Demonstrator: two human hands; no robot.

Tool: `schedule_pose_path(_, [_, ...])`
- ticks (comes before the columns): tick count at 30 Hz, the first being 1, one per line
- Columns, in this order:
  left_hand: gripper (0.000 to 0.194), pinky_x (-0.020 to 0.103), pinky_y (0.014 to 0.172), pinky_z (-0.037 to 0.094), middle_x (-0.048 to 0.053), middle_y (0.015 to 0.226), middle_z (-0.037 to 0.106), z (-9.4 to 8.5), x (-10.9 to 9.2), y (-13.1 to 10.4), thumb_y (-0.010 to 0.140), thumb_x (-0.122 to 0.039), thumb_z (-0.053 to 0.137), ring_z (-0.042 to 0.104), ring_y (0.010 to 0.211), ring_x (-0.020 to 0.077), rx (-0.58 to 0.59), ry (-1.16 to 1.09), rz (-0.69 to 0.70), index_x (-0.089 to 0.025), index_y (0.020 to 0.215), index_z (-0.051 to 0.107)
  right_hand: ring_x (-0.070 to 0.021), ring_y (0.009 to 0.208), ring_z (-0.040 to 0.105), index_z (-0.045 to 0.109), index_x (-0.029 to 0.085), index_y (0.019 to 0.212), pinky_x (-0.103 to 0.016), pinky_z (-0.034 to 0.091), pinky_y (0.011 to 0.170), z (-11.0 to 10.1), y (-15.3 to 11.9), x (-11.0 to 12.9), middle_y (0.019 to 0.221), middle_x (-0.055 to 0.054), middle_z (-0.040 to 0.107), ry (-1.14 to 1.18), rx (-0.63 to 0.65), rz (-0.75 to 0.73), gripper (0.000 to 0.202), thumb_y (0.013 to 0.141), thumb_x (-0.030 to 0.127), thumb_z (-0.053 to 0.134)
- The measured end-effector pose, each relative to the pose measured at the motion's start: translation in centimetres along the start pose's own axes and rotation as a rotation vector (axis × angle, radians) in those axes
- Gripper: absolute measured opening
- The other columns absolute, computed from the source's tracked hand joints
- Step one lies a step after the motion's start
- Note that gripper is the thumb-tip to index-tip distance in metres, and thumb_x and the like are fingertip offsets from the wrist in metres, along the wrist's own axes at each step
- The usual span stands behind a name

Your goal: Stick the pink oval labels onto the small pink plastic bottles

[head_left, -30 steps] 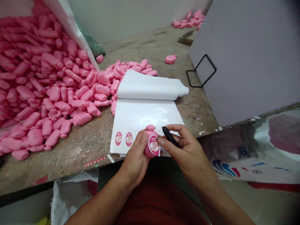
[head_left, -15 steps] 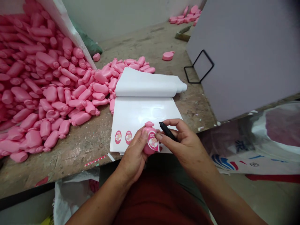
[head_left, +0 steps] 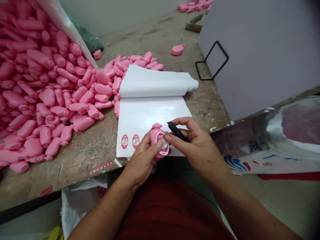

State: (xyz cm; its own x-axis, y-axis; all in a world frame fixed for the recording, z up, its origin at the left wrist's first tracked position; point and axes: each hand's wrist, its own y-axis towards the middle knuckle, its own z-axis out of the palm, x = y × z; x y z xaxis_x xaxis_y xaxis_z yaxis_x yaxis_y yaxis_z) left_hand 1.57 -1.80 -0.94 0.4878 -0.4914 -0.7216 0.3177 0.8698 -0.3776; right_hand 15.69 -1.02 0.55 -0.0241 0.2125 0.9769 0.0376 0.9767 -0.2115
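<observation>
Seemingly label point(head_left: 160, 136) mostly on, part hidden; pink bottle point(head_left: 154, 134) over label sheet point(head_left: 140, 115), left hand point(head_left: 143, 156) clamped on it, right hand point(head_left: 195, 142) closed round black tool point(head_left: 178, 132); two printed labels point(head_left: 124, 141) left on sheet

Soft, dim light was spread evenly; glare was reflected mid-frame by the white sheet point(head_left: 151, 115); the upper-right corner was darkened.

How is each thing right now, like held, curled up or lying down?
Held bottle, front facing the camera
Label, on the held bottle, partly covered
Black tool, held slantwise
Left hand, closed around the held bottle
Right hand, gripping the black tool
Lower sheet, flat
Upper sheets, curled back
Heaped bottles, mostly lying down
</observation>
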Motion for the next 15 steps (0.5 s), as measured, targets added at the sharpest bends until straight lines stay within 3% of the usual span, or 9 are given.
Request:
schedule_pose_path(10, [0.044, 0.032, 0.097, 0.047, 0.003, 0.111, 0.069, 0.04, -0.14, -0.23, 0.08, -0.014, 0.071, 0.062, 0.102, 0.0159, -0.013, -0.067, -0.036, -0.024, 0.122, 0.066, -0.0171, 0.064, 0.064, 0.057, 0.027, 0.104, -0.03, 0.048, 0.061, 0.28, -0.39, 0.39, 0.074, 0.003, 0.07, -0.059, -0.029, -0.009, 0.035, 0.077, 0.042, 0.073])
schedule_pose_path(15, [0.031, 0.036, 0.099, 0.049, 0.005, 0.118, 0.068, 0.0, -0.02, -0.01, 0.089, -0.026, 0.066, 0.063, 0.106, 0.0179, -0.012, -0.218, -0.032, -0.024, 0.12, 0.066, -0.0176, 0.064, 0.063, 0.057, 0.026, 0.103, -0.03, 0.049, 0.061, 0.29, -0.38, 0.27, 0.073, 0.003, 0.069, -0.033, -0.011, -0.008, 0.036, 0.077, 0.045, 0.073])
